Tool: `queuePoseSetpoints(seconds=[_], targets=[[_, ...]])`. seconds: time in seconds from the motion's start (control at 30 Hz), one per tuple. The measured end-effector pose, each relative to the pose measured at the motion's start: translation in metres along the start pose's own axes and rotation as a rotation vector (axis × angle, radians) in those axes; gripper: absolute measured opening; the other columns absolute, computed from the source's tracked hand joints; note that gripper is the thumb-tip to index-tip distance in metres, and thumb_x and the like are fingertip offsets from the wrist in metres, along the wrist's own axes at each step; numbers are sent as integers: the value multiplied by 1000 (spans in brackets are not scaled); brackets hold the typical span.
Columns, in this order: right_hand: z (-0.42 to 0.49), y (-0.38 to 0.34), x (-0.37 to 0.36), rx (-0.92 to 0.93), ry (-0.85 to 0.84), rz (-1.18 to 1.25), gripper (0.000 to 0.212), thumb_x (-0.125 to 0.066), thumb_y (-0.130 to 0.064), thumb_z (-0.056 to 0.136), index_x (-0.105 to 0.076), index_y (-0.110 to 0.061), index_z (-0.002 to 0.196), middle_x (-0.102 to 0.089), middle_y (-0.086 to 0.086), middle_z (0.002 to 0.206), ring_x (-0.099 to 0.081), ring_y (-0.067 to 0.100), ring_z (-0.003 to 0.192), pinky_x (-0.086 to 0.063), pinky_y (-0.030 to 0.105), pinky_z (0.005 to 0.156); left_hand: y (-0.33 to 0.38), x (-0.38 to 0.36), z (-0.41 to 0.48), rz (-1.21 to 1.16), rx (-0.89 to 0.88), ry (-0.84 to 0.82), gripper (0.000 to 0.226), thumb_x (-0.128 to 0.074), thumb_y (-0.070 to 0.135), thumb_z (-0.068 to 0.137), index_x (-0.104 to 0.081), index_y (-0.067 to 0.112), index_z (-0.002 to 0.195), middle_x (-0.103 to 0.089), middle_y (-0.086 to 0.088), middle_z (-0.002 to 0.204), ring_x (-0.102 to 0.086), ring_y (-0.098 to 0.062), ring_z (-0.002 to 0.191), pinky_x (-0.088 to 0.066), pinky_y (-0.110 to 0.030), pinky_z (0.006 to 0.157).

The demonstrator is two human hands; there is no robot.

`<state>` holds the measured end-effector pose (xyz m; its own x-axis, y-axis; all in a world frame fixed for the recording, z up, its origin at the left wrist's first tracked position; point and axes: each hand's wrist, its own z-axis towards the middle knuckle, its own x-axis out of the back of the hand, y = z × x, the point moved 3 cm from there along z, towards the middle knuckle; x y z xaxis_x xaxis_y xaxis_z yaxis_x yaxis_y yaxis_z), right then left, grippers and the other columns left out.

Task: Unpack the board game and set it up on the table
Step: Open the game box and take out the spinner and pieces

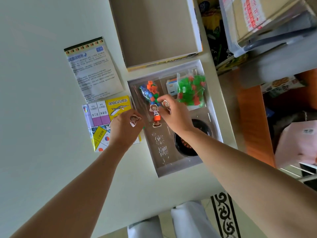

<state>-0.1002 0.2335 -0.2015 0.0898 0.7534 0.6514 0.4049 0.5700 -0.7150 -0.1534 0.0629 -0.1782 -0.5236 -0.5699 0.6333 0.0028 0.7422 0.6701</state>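
Note:
The open game box (217, 117) lies on the white table, holding a clear plastic insert. My right hand (173, 115) pinches a cardboard character piece (165, 104) above the insert. Another character piece (154, 109) on an orange stand is upright beside that hand, and a third (156, 124) lies below it. My left hand (124, 127) pinches a brown-haired character piece (134, 120) over the folded game board (101, 121). A bag of coloured stands (149, 91), a bag of green and red houses (191, 91), a card deck (171, 86) and a black spinner (200, 127) sit in the insert.
The rules sheet (93, 69) lies left of the upturned box lid (154, 31). Cardboard boxes and a plastic bin (265, 28) crowd the right side beyond the table edge. A patterned rug (224, 215) and my knees show below.

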Motion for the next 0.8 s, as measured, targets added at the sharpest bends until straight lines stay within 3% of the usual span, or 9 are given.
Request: queuePoseSetpoints(seconds=[0.13,0.3,0.43,0.5,0.57,0.63,0.7,0.8], targets=[[11,-5,-3,49,-72,-234,26,-70,-33,85,-61,-18,104,-45,-15,62,-44,9,55,-27,25,47,8,-15,-7,130,-80,-72,10,-62,17,81,-67,18,90,-67,4,78,-60,-22,69,-45,-28,59],[13,-2,-4,94,-162,-220,20,-69,-36,86,-63,-18,91,-62,-6,71,-52,12,60,-29,25,49,19,-33,-9,289,-155,-24,12,-54,21,91,-63,14,92,-68,-6,82,-60,-30,68,-40,-30,55],[12,4,7,-13,-12,77,18,-71,-26,84,-60,-12,81,-57,-9,70,-51,3,59,-37,18,53,19,-39,-6,310,-111,-100,17,-62,28,83,-57,19,96,-66,0,82,-60,-29,69,-42,-30,56],[11,10,15,-142,26,208,14,-70,-20,84,-60,-12,80,-55,-12,64,-49,-1,54,-34,11,51,20,-43,-5,372,-122,-138,26,-65,32,82,-55,21,103,-67,2,84,-61,-26,70,-43,-28,57],[10,18,21,-294,41,336,14,-70,-20,83,-60,-12,78,-55,-10,60,-48,1,52,-35,14,52,20,-46,0,411,-117,-118,23,-63,30,85,-58,22,106,-70,0,86,-63,-27,72,-44,-28,58],[8,22,26,-432,58,491,15,-71,-21,82,-59,-15,74,-55,-7,58,-48,8,51,-39,22,51,17,-47,3,360,-49,-80,14,-63,29,87,-64,22,100,-71,-2,85,-64,-27,74,-46,-29,58],[6,21,29,-532,66,634,14,-68,-16,84,-58,-16,75,-55,-3,57,-47,9,45,-38,21,47,14,-45,5,195,29,-40,9,-65,27,86,-66,22,94,-71,0,83,-64,-22,73,-52,-31,59],[0,17,32,-618,-16,737,10,-56,-8,89,-63,-14,83,-57,0,64,-49,7,48,-38,20,49,16,-38,5,-174,184,-16,2,-63,15,86,-63,17,84,-63,5,73,-55,-8,61,-45,-18,51]])
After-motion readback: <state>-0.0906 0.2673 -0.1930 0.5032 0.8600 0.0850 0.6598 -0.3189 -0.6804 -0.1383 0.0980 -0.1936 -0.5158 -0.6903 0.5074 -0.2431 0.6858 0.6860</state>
